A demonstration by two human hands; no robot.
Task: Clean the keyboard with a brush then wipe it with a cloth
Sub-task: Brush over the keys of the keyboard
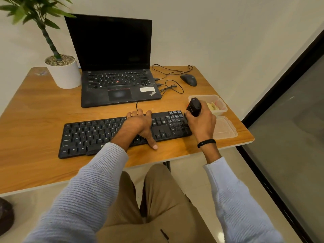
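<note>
A black keyboard [91, 135] lies across the near part of the wooden table [35, 109]. My left hand [140, 125] spans it from back edge to front edge, fingers over the far side and thumb at the near side, holding it in place. My right hand [201, 123] is closed around a black brush [193, 106] with a red mark, held upright over the number pad at the keyboard's right end. The bristles are hidden by the hand. A clear plastic box [220, 102] behind the brush holds pale cloth-like material.
An open black laptop [119, 85] stands behind the keyboard. A white potted plant [64, 74] is at the back left, a black mouse [189, 80] with loose cables at the back right. A clear lid [226, 128] lies by the table's right edge.
</note>
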